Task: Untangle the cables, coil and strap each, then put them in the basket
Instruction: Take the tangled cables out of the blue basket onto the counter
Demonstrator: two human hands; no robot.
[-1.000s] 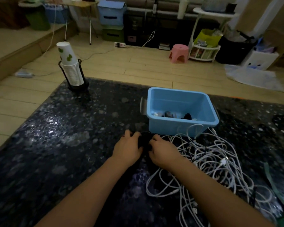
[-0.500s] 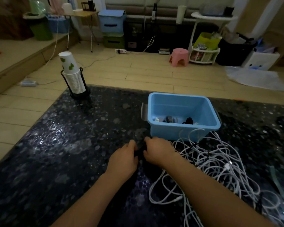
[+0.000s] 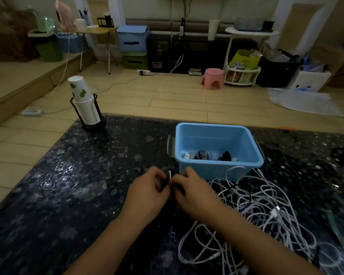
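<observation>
A light blue plastic basket (image 3: 244, 135) stands on the dark speckled table (image 3: 72, 185), with a few coiled dark cables (image 3: 205, 155) lying in it. A big tangle of white cables (image 3: 264, 213) sprawls in front of and to the right of the basket. My left hand (image 3: 147, 192) and my right hand (image 3: 195, 192) meet just left of the basket's near corner. Both pinch a small dark cable bundle (image 3: 165, 182) with a white tip sticking up between the fingers; most of it is hidden by my fingers.
A black wire holder with a stack of paper cups (image 3: 85, 106) stands at the table's far left corner. Beyond the table lie wooden floor, a pink stool (image 3: 213, 78), storage boxes and shelves. The table's left edge runs diagonally.
The view has tilted up slightly. My hands have stayed together by the basket corner, fingers shifting on the dark bundle, and a white tip now shows between them.
</observation>
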